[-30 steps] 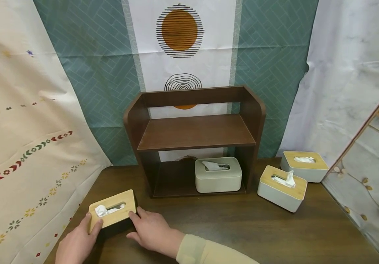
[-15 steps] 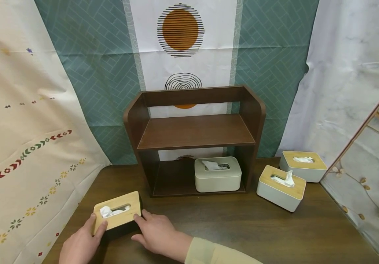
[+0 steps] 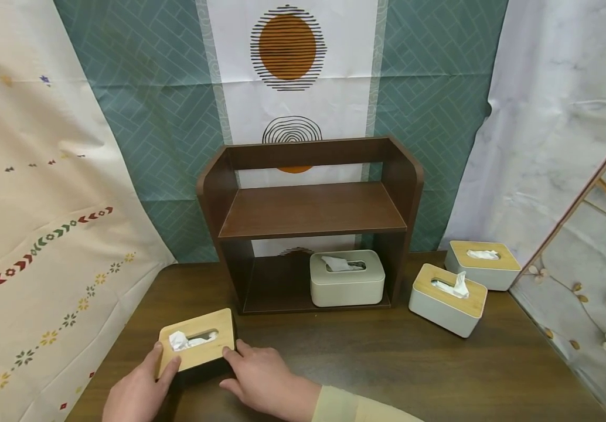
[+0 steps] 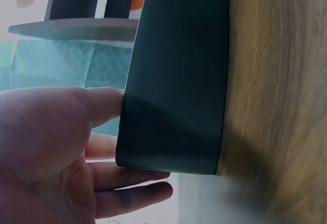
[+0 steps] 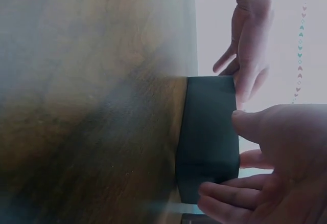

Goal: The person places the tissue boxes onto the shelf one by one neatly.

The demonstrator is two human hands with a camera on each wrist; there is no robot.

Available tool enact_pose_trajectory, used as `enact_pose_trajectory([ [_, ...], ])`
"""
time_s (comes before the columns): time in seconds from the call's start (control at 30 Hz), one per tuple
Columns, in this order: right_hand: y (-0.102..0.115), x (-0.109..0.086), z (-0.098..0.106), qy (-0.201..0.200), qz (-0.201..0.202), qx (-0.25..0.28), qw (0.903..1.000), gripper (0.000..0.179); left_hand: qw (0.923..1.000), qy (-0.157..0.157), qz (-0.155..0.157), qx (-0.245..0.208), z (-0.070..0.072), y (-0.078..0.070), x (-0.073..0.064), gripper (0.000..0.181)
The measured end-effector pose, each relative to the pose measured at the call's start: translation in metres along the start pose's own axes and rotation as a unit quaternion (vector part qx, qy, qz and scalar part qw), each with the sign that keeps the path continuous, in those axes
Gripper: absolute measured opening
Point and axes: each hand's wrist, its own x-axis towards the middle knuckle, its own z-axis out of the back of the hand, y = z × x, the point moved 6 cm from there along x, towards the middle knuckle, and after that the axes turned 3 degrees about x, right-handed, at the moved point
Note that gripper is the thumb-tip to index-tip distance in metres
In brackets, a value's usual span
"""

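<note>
A tissue box point(image 3: 197, 340) with a black body, a light wooden lid and a white tissue in its slot sits at the front left of the table. My left hand point(image 3: 139, 384) holds its left end, thumb at the lid's front edge and fingers round the end. At the right end, my right hand point(image 3: 266, 375) grips it with the thumb on the near side. From the left wrist, the dark side wall point(image 4: 176, 81) fills the middle, its bottom edge right at the wooden tabletop. The right wrist view shows both hands at opposite ends of the box.
A brown two-tier shelf point(image 3: 313, 208) stands at the back middle. On its lower tier is a pale grey-green tissue box point(image 3: 347, 290). Two white tissue boxes with wooden lids, a nearer one point(image 3: 442, 308) and a farther one point(image 3: 493, 276), stand at the right. Curtains hang round the table.
Both hands have moved the black tissue box a short way to the right and slightly nearer. The shelf and the other boxes have stayed put.
</note>
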Motion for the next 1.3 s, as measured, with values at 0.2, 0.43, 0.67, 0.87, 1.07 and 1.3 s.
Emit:
enact_pose_trajectory([
  [0.2,-0.005,-0.008,0.004,0.018,-0.003,0.025,0.9995,0.051,0.9999,-0.012,-0.012,0.001,-0.001,-0.01,-0.004,0.093],
  [0.43,-0.013,-0.015,0.009,0.027,-0.012,0.042,0.9987,0.046,0.9998,-0.015,-0.015,-0.001,-0.004,-0.021,-0.006,0.093],
  [0.67,-0.021,-0.023,0.01,0.05,-0.026,0.075,0.9956,0.048,0.9998,-0.013,-0.014,-0.004,-0.008,-0.03,-0.006,0.089],
  [0.87,-0.026,-0.034,0.019,0.037,-0.017,0.082,0.9958,0.047,0.9989,-0.031,-0.034,-0.007,-0.011,-0.042,-0.011,0.084],
  [1.07,-0.032,-0.044,0.025,0.038,-0.018,0.077,0.9961,0.046,0.9985,-0.035,-0.041,-0.012,-0.012,-0.055,-0.014,0.08],
  [1.3,-0.039,-0.053,0.029,0.061,-0.034,0.096,0.9929,0.045,0.9969,-0.058,-0.051,-0.007,-0.016,-0.068,-0.015,0.071],
])
